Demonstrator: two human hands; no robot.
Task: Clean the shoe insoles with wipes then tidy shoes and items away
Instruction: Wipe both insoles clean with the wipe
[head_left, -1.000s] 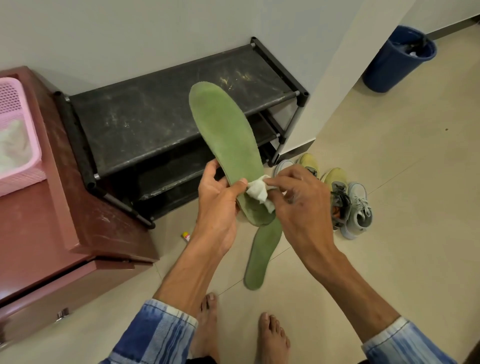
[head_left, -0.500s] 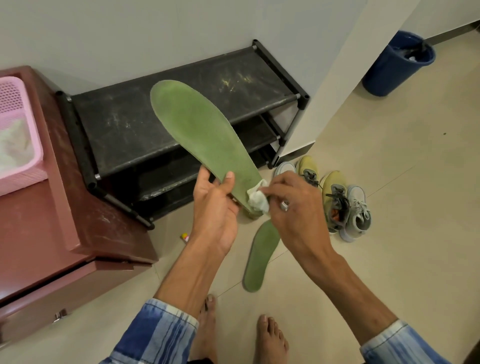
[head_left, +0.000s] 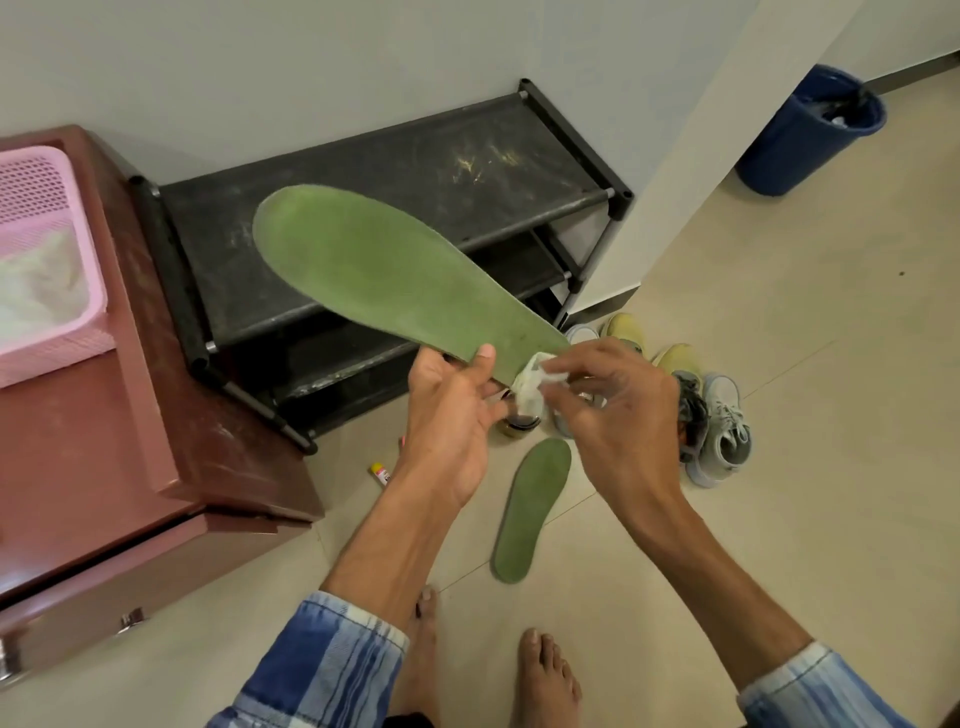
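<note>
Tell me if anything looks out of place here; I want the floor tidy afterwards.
Yes. A small yellow tube lies loose on the floor by the red cabinet, a second green insole lies there too, out of any shoe, and the shoes sit on the floor next to the black rack, whose top looks scuffed.

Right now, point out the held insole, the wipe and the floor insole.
held insole (head_left: 374, 270): head view, middle of its green face.
wipe (head_left: 529, 382): head view, crumpled white wad by the heel end.
floor insole (head_left: 530, 512): head view, its arch, mid-length.
</note>
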